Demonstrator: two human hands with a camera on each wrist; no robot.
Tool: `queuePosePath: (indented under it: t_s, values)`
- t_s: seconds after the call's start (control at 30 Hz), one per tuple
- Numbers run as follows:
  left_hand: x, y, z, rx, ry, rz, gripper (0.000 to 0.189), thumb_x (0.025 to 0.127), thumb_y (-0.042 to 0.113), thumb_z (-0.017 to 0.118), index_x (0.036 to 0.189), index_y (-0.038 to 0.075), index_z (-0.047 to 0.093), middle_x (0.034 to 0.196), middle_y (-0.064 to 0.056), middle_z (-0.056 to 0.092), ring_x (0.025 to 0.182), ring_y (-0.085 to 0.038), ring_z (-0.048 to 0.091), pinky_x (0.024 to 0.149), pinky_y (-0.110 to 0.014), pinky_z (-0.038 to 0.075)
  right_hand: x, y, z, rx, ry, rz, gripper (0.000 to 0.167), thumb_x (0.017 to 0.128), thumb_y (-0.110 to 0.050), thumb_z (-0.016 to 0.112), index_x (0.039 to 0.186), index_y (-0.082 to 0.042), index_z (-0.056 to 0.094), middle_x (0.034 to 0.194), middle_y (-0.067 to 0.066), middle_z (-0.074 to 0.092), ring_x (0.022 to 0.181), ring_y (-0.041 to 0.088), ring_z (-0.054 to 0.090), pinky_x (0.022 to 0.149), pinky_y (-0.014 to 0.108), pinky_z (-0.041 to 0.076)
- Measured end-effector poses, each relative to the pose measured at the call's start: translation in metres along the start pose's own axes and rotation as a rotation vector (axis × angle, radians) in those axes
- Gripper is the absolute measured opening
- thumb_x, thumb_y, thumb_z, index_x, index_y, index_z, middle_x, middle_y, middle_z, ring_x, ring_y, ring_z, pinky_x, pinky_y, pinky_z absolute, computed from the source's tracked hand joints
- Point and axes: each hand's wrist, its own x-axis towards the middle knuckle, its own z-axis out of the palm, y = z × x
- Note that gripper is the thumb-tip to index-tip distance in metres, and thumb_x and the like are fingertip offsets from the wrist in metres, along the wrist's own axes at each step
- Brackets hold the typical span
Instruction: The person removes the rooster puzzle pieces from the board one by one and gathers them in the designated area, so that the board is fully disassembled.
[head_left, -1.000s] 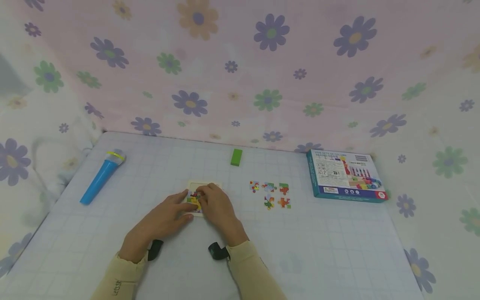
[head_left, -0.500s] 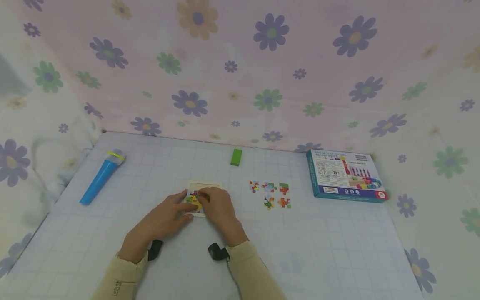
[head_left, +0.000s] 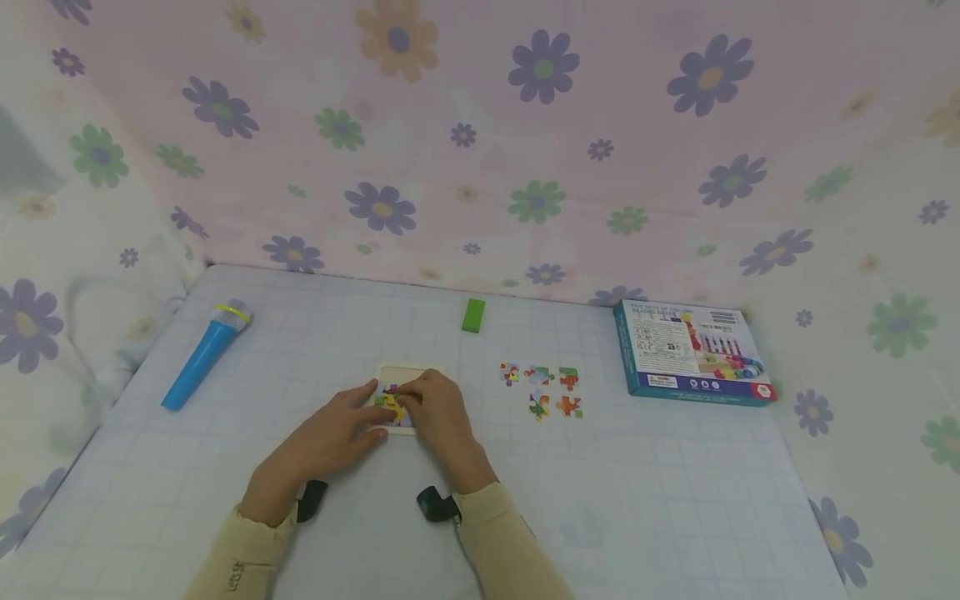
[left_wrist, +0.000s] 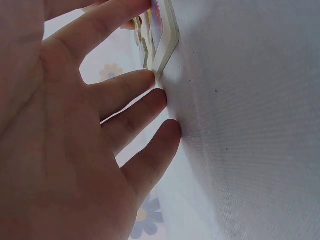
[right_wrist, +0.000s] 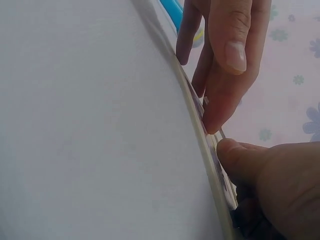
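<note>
A small jigsaw tray (head_left: 397, 374) with a pale rim lies flat before the person, several colourful pieces fitted in its nearer part. My left hand (head_left: 326, 437) rests along its left side, fingers spread; in the left wrist view, some fingertips of the left hand (left_wrist: 75, 130) touch the table beside the tray's corner (left_wrist: 170, 40). Over the tray's right part, my right hand (head_left: 444, 421) pinches a puzzle piece, mostly hidden by the fingers. The right wrist view shows the right thumb (right_wrist: 245, 162) close to a left fingertip, with a thin piece edge (right_wrist: 222, 133) tilted up between them.
Several loose puzzle pieces (head_left: 538, 406) lie right of the tray. A green block (head_left: 473, 316) sits behind it. At the far left lies a blue toy microphone (head_left: 198, 362), and a boxed bead set (head_left: 690, 352) is at the back right. Flowered cloth hangs behind the table.
The right fingertips have drawn slightly back toward the person over the tray, showing more of its bare upper part. The left hand stays in place.
</note>
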Motion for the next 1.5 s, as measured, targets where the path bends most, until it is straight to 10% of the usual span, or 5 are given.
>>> queuePosePath:
  t_s: [0.77, 1.1, 1.33, 1.5]
  values:
    - [0.001, -0.001, -0.001, 0.007, -0.013, -0.027, 0.029, 0.101, 0.027, 0.065, 0.128, 0.018, 0.073, 0.159, -0.027, 0.039, 0.143, -0.05, 0.041, 0.111, -0.065, 0.041, -0.013, 0.033, -0.041, -0.106, -0.007, 0.005, 0.01, 0.089, -0.028, 0.079, 0.098, -0.025, 0.084, 0.093, -0.01, 0.065, 0.086, 0.01, 0.048, 0.071, 0.024, 0.044]
    - [0.001, -0.003, 0.003, -0.011, -0.019, -0.049, 0.03, 0.101, 0.026, 0.064, 0.129, 0.017, 0.072, 0.162, -0.025, 0.036, 0.146, -0.048, 0.038, 0.113, -0.065, 0.039, -0.025, 0.061, -0.07, -0.08, 0.016, 0.047, 0.011, 0.09, -0.026, 0.078, 0.099, -0.023, 0.084, 0.092, -0.008, 0.061, 0.101, 0.018, 0.057, 0.111, 0.043, 0.044]
    - [-0.001, -0.003, 0.002, -0.025, -0.008, -0.04, 0.029, 0.101, 0.026, 0.065, 0.128, 0.018, 0.072, 0.161, -0.025, 0.036, 0.145, -0.048, 0.039, 0.112, -0.065, 0.039, -0.032, 0.078, -0.083, -0.131, 0.071, 0.082, 0.013, 0.087, -0.026, 0.081, 0.099, -0.023, 0.084, 0.085, -0.008, 0.059, 0.085, 0.013, 0.047, 0.075, 0.029, 0.041]
    - [0.0, -0.003, 0.002, -0.028, -0.01, -0.032, 0.03, 0.101, 0.027, 0.065, 0.128, 0.018, 0.072, 0.161, -0.025, 0.037, 0.145, -0.049, 0.038, 0.112, -0.065, 0.039, -0.038, 0.087, -0.089, -0.137, 0.087, 0.096, 0.013, 0.086, -0.025, 0.082, 0.098, -0.024, 0.085, 0.084, -0.008, 0.059, 0.085, 0.012, 0.048, 0.077, 0.029, 0.041]
